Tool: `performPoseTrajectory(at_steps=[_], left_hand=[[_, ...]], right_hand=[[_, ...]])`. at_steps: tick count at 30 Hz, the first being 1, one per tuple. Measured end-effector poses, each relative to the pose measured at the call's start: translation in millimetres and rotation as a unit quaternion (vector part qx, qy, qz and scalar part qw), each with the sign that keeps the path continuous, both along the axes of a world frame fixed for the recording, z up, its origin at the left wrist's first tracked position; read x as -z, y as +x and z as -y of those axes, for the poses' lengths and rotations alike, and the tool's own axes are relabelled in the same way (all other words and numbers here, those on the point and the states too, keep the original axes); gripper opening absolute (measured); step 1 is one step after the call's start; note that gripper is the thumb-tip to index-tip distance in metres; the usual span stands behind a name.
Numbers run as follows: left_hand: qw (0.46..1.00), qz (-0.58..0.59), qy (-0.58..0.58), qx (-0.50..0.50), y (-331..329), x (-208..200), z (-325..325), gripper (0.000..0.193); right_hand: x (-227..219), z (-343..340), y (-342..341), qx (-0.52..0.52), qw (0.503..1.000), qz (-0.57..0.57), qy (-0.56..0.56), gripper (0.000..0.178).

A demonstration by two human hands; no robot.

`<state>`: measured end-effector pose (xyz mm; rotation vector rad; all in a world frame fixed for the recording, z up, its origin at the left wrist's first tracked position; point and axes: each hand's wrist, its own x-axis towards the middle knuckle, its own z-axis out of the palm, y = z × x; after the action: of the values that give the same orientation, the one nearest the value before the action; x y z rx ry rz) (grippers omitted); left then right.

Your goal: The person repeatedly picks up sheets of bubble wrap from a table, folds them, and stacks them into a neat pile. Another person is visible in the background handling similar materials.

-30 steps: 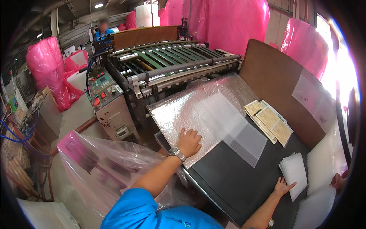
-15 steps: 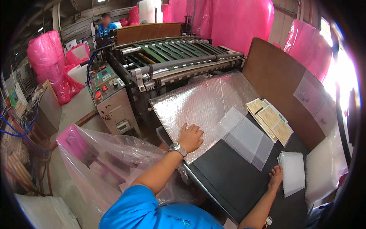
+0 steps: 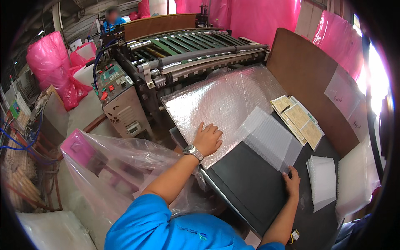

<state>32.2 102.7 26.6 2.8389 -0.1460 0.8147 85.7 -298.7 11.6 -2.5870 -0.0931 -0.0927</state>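
Note:
My left hand (image 3: 207, 141), with a metal watch on its wrist, lies flat with spread fingers on a large silvery bubble-wrap sheet (image 3: 225, 100). Nothing is held in it. Across the right part of that sheet lies a smaller clear bubble-wrap piece (image 3: 271, 135), which also overlaps the black tabletop (image 3: 246, 183). My right hand (image 3: 293, 182) is at the near corner of the clear piece, its thumb and fingers slightly bent and apart, touching or just over the corner. Right of this hand lies a stack of white bubble-wrap pieces (image 3: 322, 181).
Printed yellowish papers (image 3: 296, 118) with a pen lie before an upright brown board (image 3: 308, 71). Beyond the table stands a roller machine (image 3: 187, 54) with a control box (image 3: 114, 85). Clear plastic film (image 3: 125, 166) hangs at the left. A person in blue (image 3: 113, 21) is behind the machine.
My right hand has moved up and left from beside the white stack to the clear piece's near corner. My left hand stays flat on the silvery sheet. The view has shifted slightly.

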Motion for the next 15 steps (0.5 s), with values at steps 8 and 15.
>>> performPoseTrajectory(at_steps=[8, 15], left_hand=[[1.000, -0.017, 0.009, -0.008, -0.2, -3.3, 2.1, 0.028], [1.000, -0.005, 0.003, -0.006, -0.1, -0.7, 1.6, 0.028]], right_hand=[[-1.0, 3.7, 1.3, -0.007, 1.000, 0.001, 0.008, 0.050], [0.5, 5.2, 1.0, -0.011, 1.000, -0.003, 0.027, 0.051]])
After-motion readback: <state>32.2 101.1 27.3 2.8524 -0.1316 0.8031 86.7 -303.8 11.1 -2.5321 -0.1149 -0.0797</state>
